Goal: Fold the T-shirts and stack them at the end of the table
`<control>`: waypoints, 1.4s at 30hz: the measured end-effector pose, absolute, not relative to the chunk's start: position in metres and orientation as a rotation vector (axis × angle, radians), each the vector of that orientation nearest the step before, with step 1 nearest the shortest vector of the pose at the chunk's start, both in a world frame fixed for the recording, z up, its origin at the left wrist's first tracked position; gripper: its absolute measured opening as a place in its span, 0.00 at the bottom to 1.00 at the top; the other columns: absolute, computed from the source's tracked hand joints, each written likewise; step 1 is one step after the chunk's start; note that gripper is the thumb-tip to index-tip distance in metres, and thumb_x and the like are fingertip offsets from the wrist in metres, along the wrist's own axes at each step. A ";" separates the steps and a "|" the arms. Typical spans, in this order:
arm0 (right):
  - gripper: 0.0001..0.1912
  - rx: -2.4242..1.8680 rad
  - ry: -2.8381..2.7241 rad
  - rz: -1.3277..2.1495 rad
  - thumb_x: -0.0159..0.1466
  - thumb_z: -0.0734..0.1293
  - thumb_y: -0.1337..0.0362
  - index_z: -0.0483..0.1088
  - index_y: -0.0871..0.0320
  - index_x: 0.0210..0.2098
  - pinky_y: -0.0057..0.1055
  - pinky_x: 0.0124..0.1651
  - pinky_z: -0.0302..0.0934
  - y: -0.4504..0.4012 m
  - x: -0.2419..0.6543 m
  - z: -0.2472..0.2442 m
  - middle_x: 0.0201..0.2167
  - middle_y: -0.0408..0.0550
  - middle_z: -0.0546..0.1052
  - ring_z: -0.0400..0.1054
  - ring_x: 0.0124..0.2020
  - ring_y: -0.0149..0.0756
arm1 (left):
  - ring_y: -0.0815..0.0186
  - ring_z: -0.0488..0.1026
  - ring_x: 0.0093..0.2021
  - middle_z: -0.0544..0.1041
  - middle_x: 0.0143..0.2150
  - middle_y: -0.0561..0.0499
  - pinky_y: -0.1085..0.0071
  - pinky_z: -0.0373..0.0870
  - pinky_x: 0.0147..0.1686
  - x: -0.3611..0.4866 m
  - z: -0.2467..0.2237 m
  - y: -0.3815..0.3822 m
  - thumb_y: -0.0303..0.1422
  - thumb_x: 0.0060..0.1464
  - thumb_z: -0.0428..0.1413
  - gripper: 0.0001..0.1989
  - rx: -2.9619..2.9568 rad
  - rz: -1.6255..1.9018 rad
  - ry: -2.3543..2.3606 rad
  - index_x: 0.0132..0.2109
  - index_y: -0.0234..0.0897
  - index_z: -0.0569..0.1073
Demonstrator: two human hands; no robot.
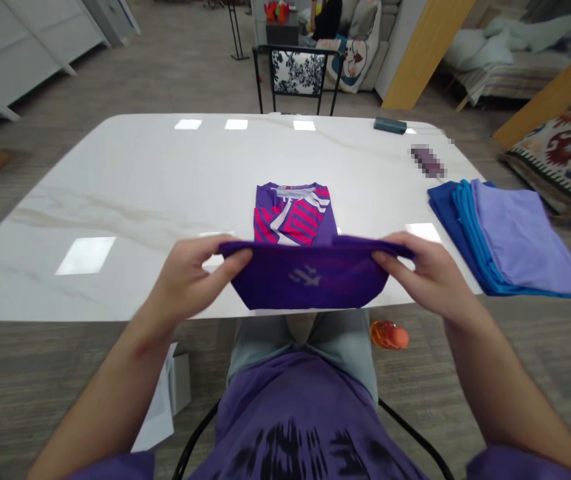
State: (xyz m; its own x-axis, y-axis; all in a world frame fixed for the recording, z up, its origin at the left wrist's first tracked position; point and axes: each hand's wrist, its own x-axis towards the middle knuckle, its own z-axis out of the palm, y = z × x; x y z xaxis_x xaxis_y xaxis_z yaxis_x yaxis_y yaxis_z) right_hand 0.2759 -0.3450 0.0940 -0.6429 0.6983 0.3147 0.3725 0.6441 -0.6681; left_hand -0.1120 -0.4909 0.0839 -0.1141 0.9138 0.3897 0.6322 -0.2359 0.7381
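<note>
A purple jersey (292, 217) with pink stripes and white streaks lies on the table, its collar at the far end. In front of it, a purple stretch of cloth (310, 277) with a faint grey mark is held up by the near table edge. It looks like the jersey's lower part, though the join is hidden. My left hand (198, 273) pinches its left upper corner, thumb in front and fingers behind. At the opposite corner, my right hand (420, 270) grips the cloth the same way. The top edge is stretched between both hands.
Folded blue and lavender cloths (515, 233) are stacked at the table's right edge, partly overhanging. A dark case (390, 125) and a blurred-out phone-like object (428, 161) lie at the far right of the white table (140, 167). Beyond stands a chair (298, 73); an orange object (389, 335) is below.
</note>
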 end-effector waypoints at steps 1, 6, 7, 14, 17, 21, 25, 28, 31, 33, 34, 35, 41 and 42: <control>0.16 -0.868 -2.293 0.725 0.80 0.68 0.50 0.81 0.52 0.56 0.40 0.49 0.78 -0.310 0.256 0.093 0.43 0.47 0.84 0.81 0.43 0.42 | 0.60 0.80 0.34 0.83 0.35 0.55 0.61 0.79 0.35 -0.126 0.082 -0.456 0.46 0.69 0.64 0.09 1.813 1.338 1.732 0.43 0.51 0.87; 0.27 -1.079 -2.363 0.666 0.82 0.60 0.51 0.73 0.66 0.67 0.53 0.60 0.74 -0.141 0.151 0.052 0.54 0.57 0.83 0.79 0.54 0.51 | 0.60 0.79 0.42 0.84 0.44 0.43 0.61 0.79 0.49 -0.185 0.042 -0.289 0.51 0.75 0.58 0.23 1.645 1.196 1.910 0.48 0.33 0.82; 0.28 -1.145 -2.365 0.608 0.81 0.61 0.53 0.72 0.68 0.68 0.55 0.64 0.73 -0.120 0.134 0.039 0.59 0.62 0.81 0.78 0.58 0.53 | 0.57 0.80 0.46 0.84 0.49 0.40 0.57 0.79 0.55 -0.190 0.030 -0.267 0.49 0.75 0.59 0.22 1.636 1.110 2.039 0.53 0.32 0.81; 0.41 -1.125 -2.615 0.328 0.82 0.57 0.45 0.51 0.66 0.84 0.56 0.87 0.42 -0.139 0.101 -0.042 0.84 0.63 0.55 0.49 0.85 0.54 | 0.47 0.49 0.86 0.60 0.84 0.44 0.47 0.47 0.84 -0.148 -0.056 -0.262 0.53 0.76 0.51 0.35 2.046 0.681 2.121 0.82 0.48 0.63; 0.46 -1.160 -2.718 0.327 0.82 0.55 0.39 0.50 0.66 0.85 0.56 0.88 0.35 -0.167 0.105 -0.066 0.86 0.63 0.51 0.44 0.87 0.54 | 0.46 0.45 0.88 0.58 0.85 0.47 0.46 0.38 0.86 -0.132 -0.076 -0.277 0.57 0.74 0.51 0.39 2.060 0.588 2.063 0.84 0.51 0.61; 0.48 -1.160 -2.713 0.290 0.81 0.55 0.37 0.50 0.66 0.85 0.58 0.88 0.30 -0.175 0.109 -0.079 0.86 0.64 0.50 0.42 0.87 0.55 | 0.45 0.45 0.87 0.58 0.85 0.46 0.44 0.38 0.86 -0.132 -0.080 -0.276 0.58 0.74 0.50 0.39 2.057 0.575 2.046 0.83 0.49 0.63; 0.47 -1.439 -2.427 0.317 0.80 0.57 0.38 0.55 0.70 0.81 0.63 0.83 0.46 -0.156 0.109 -0.062 0.81 0.73 0.58 0.52 0.82 0.66 | 0.42 0.60 0.80 0.64 0.80 0.34 0.45 0.58 0.80 -0.154 -0.071 -0.259 0.57 0.75 0.50 0.38 1.819 0.765 2.276 0.80 0.39 0.66; 0.44 -1.789 -2.181 0.499 0.78 0.63 0.39 0.62 0.73 0.75 0.64 0.76 0.57 -0.132 0.105 -0.040 0.75 0.80 0.61 0.62 0.75 0.70 | 0.34 0.66 0.74 0.67 0.73 0.24 0.41 0.65 0.74 -0.179 -0.061 -0.236 0.62 0.66 0.58 0.44 1.432 0.743 2.585 0.73 0.31 0.71; 0.36 -1.847 -2.160 0.689 0.73 0.71 0.45 0.71 0.71 0.64 0.64 0.73 0.60 -0.117 0.095 -0.023 0.71 0.80 0.66 0.68 0.70 0.69 | 0.30 0.68 0.72 0.71 0.70 0.23 0.40 0.67 0.71 -0.193 -0.050 -0.216 0.60 0.58 0.65 0.37 1.271 0.527 2.565 0.60 0.34 0.78; 0.26 -1.757 -2.182 0.767 0.72 0.73 0.52 0.73 0.67 0.59 0.62 0.73 0.61 -0.118 0.090 -0.017 0.67 0.74 0.73 0.71 0.68 0.65 | 0.35 0.74 0.68 0.78 0.64 0.29 0.44 0.72 0.67 -0.192 -0.040 -0.211 0.54 0.59 0.66 0.26 1.303 0.482 2.475 0.53 0.38 0.79; 0.23 -1.703 -2.183 0.806 0.73 0.72 0.56 0.72 0.65 0.59 0.61 0.72 0.62 -0.122 0.090 -0.014 0.65 0.71 0.76 0.72 0.67 0.63 | 0.39 0.77 0.64 0.81 0.61 0.32 0.47 0.74 0.64 -0.188 -0.035 -0.213 0.50 0.61 0.65 0.21 1.335 0.491 2.436 0.52 0.40 0.78; 0.20 -1.644 -2.174 0.837 0.74 0.70 0.58 0.71 0.63 0.60 0.58 0.71 0.64 -0.127 0.090 -0.011 0.63 0.67 0.78 0.73 0.66 0.59 | 0.43 0.79 0.61 0.83 0.58 0.35 0.50 0.76 0.63 -0.183 -0.029 -0.217 0.48 0.64 0.63 0.18 1.373 0.511 2.408 0.52 0.40 0.77; 0.15 -1.348 -1.977 0.832 0.82 0.61 0.54 0.62 0.49 0.65 0.38 0.66 0.69 -0.171 0.147 0.012 0.59 0.47 0.82 0.77 0.61 0.42 | 0.58 0.83 0.44 0.83 0.53 0.45 0.64 0.81 0.40 -0.138 0.012 -0.275 0.45 0.66 0.63 0.19 1.583 1.203 2.098 0.56 0.40 0.70; 0.15 -1.254 -1.913 0.842 0.82 0.61 0.52 0.62 0.48 0.64 0.37 0.65 0.70 -0.179 0.166 0.018 0.58 0.44 0.82 0.77 0.59 0.41 | 0.60 0.83 0.42 0.84 0.53 0.48 0.68 0.80 0.35 -0.128 0.021 -0.286 0.45 0.63 0.66 0.21 1.573 1.351 1.982 0.55 0.42 0.70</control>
